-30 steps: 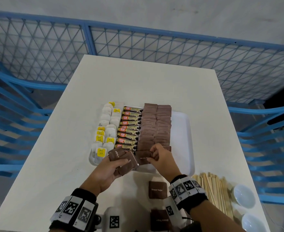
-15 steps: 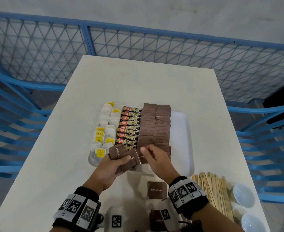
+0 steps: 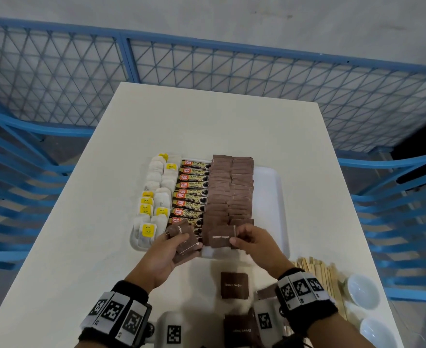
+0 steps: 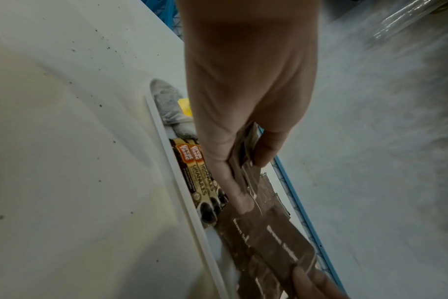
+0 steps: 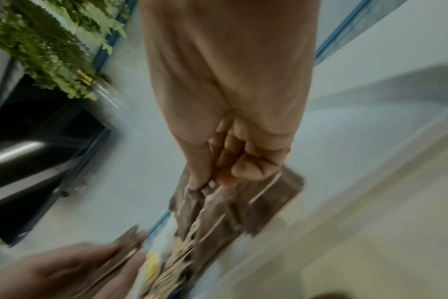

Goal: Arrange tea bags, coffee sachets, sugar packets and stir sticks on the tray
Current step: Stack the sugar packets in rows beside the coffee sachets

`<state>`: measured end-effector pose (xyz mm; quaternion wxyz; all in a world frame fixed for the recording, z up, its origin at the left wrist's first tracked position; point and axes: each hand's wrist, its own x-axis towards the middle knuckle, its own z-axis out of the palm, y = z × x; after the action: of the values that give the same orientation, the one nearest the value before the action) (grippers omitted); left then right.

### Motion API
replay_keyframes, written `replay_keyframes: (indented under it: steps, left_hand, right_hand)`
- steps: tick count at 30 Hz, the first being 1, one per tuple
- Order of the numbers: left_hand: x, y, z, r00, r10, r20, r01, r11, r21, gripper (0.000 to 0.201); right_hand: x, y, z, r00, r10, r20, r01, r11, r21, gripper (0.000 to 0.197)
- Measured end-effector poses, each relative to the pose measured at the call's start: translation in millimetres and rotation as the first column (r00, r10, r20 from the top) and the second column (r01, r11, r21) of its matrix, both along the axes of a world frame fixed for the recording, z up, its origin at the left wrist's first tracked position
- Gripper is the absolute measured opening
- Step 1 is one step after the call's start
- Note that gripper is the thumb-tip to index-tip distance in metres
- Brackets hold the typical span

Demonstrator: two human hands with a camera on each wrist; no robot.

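A white tray (image 3: pixel 269 197) holds white tea bags (image 3: pixel 156 197) with yellow tags at the left, coffee sachets (image 3: pixel 190 194) in the middle column and two rows of brown sugar packets (image 3: pixel 229 187). My left hand (image 3: pixel 174 243) grips a small stack of brown sugar packets (image 3: pixel 185 241) over the tray's near edge. My right hand (image 3: pixel 237 237) pinches one brown sugar packet (image 3: pixel 219 238) at the near end of the sugar rows. In the left wrist view the stack (image 4: pixel 243 161) sits between thumb and fingers above the coffee sachets (image 4: pixel 200 172).
More brown sugar packets (image 3: pixel 234 285) lie on the table in front of the tray. Wooden stir sticks (image 3: pixel 319 272) are piled at the right, beside two white bowls (image 3: pixel 362 290). Blue mesh railing (image 3: pixel 206 69) surrounds the white table (image 3: pixel 206 121).
My right hand has drawn one sugar packet away from the left hand's stack and shifted it right, onto the near end of the sugar rows. The left hand stayed near the tray's front edge.
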<state>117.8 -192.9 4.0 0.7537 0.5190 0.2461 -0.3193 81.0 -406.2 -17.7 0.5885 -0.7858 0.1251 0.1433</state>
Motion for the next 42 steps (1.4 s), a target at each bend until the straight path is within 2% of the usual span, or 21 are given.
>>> replay_keyframes:
  steps: [5,12,16,20,23,25,29,33,42]
  left_hand:
    - [-1.6,-0.1,-0.3,0.999,-0.037,0.018,0.037,0.999,0.004,0.018]
    - [-1.7,-0.8,0.7,0.998,-0.049,0.051,0.048,0.999,0.016,0.016]
    - [-2.2,-0.4,0.0,0.997,-0.058,0.057,0.056,0.998,0.042,0.017]
    - [-2.9,-0.1,0.7,0.996,-0.065,0.066,0.061,0.996,0.058,0.018]
    - [-2.8,0.2,0.5,0.995,-0.067,0.073,0.063,0.996,0.061,0.018]
    - [-3.0,0.3,0.3,0.995,-0.068,0.076,0.064,0.996,0.058,0.018]
    - [-3.5,0.1,0.8,0.994,-0.072,0.080,0.067,0.996,0.060,0.019]
    - [-3.4,1.5,0.6,0.993,-0.079,0.082,0.073,0.995,0.066,0.019]
    - [-2.5,0.9,3.2,0.995,-0.065,0.073,0.063,0.998,0.027,0.020]
  right_hand:
    - [-1.4,-31.7,-6.6,0.991,-0.128,-0.046,0.124,0.990,-0.073,0.011]
    - [-1.2,-38.4,-14.9,0.989,-0.106,-0.100,0.066,0.938,-0.340,0.005]
    - [-2.7,-32.0,-14.1,0.993,-0.087,-0.081,0.047,0.914,-0.403,0.008]
    - [-5.6,-25.3,-11.3,0.997,-0.049,-0.057,0.017,0.884,-0.467,0.015]
    - [-8.6,-20.3,-12.9,0.999,0.000,0.035,0.019,0.845,-0.534,0.036]
    - [-10.3,-18.4,-15.2,0.991,0.085,0.100,-0.009,0.804,-0.594,0.047]
    - [-10.5,-11.9,-17.9,0.954,0.283,0.096,-0.145,0.719,-0.680,0.047]
    - [-7.3,-8.1,-20.0,0.952,0.292,0.087,-0.149,0.696,-0.703,0.053]
    - [0.6,-4.6,-18.6,0.954,0.273,0.122,-0.106,0.691,-0.715,0.048]
